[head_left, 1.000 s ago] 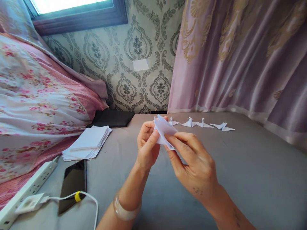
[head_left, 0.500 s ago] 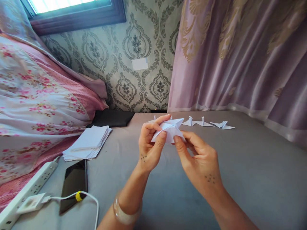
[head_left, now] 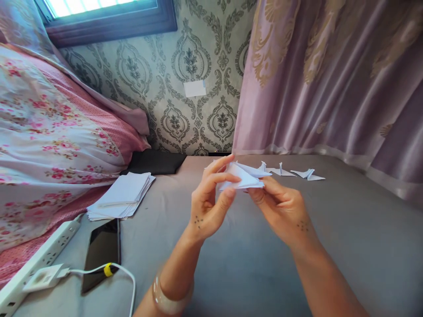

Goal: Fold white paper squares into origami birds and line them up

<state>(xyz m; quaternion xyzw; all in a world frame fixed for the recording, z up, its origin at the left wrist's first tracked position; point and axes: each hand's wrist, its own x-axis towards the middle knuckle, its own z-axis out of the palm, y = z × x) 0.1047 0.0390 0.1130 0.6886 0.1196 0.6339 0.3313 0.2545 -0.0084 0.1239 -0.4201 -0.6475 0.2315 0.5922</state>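
Observation:
A white folded paper (head_left: 246,177) with pointed ends is held up between my two hands, above the grey surface. My left hand (head_left: 211,200) pinches its left side, the thumb below and the fingers along the upper face. At the paper's right end, my right hand (head_left: 280,204) grips from underneath with thumb and fingers closed on it. Behind the hands, folded paper cranes stand in a row; one crane (head_left: 309,175) lies at the right end and another crane (head_left: 281,171) beside it. Others in the row are partly hidden by my hands and the paper.
A stack of white paper sheets (head_left: 120,196) lies at the left, before a black flat case (head_left: 155,162). Nearer are a dark phone (head_left: 102,251), a white power strip (head_left: 49,255) and a white charging cable (head_left: 130,275). A pink curtain (head_left: 280,88) hangs behind on the right.
The folded paper has tilted and turned, its point now reaching farther right. My right hand has shifted slightly right, and my left fingers have spread over the paper's face.

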